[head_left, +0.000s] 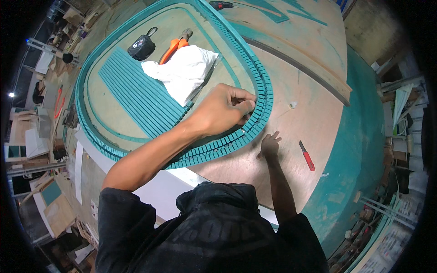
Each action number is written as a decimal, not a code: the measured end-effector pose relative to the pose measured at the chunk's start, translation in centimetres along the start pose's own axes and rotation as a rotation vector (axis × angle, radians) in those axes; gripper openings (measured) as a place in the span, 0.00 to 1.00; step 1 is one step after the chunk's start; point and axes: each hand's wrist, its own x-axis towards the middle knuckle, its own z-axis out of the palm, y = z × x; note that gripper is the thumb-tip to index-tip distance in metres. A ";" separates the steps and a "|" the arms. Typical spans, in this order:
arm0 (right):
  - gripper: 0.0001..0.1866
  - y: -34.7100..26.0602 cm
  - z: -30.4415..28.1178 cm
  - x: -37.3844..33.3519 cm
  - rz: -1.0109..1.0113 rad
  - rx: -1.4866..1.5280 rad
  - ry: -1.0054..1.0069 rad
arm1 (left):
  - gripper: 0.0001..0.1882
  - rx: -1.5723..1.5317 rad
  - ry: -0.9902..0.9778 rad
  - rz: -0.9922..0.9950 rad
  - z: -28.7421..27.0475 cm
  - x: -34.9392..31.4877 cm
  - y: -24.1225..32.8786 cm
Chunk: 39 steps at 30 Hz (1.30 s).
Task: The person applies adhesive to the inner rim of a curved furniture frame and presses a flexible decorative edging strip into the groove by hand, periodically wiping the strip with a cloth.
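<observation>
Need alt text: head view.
A person's left hand, fingers curled, is at the inner edge of a green slotted frame; the spread right hand is outside it, over a board with a red knife. Inside the frame lie a tape measure, orange pliers, a white bag and green strips.

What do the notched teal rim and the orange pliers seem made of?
The notched teal rim looks matte, perhaps foam or painted board; its even colour and clean slots leave that open. The orange pliers likely have a metal head, given its grey sheen, and plastic or rubber grips, solidly orange.
</observation>
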 end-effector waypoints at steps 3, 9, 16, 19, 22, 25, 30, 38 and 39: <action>0.65 -0.1 0.4 0.1 -0.010 0.013 0.033 | 0.15 0.104 -0.057 0.131 -0.5 0.1 -1.0; 0.67 0.3 0.9 0.7 0.009 0.029 -0.021 | 0.17 0.118 -0.132 0.133 -1.1 0.0 -0.6; 0.61 0.2 -0.5 -0.8 -0.016 0.075 -0.008 | 0.20 0.142 -0.258 -0.027 -2.7 -1.6 2.1; 0.61 0.0 -0.7 -1.1 -0.011 0.088 -0.001 | 0.21 0.165 -0.288 -0.050 -2.7 -2.2 3.0; 0.60 0.2 -0.8 -1.5 -0.024 0.157 0.018 | 0.26 0.361 -0.314 -0.096 -2.3 -3.2 4.1; 0.58 0.4 -1.2 -1.9 -0.020 0.189 0.013 | 0.28 0.354 -0.285 -0.136 -1.7 -3.6 4.6; 0.61 0.4 -1.5 -2.2 -0.022 0.029 0.005 | 0.28 0.388 -0.224 -0.144 -0.9 -4.3 4.5; 0.47 -0.4 -3.8 -1.9 0.016 0.001 -0.044 | 0.24 0.376 -0.107 -0.128 0.2 -3.8 4.0; 0.47 -0.2 -4.1 -0.5 0.003 0.003 -0.039 | 0.22 0.378 -0.090 -0.079 0.1 -3.6 3.6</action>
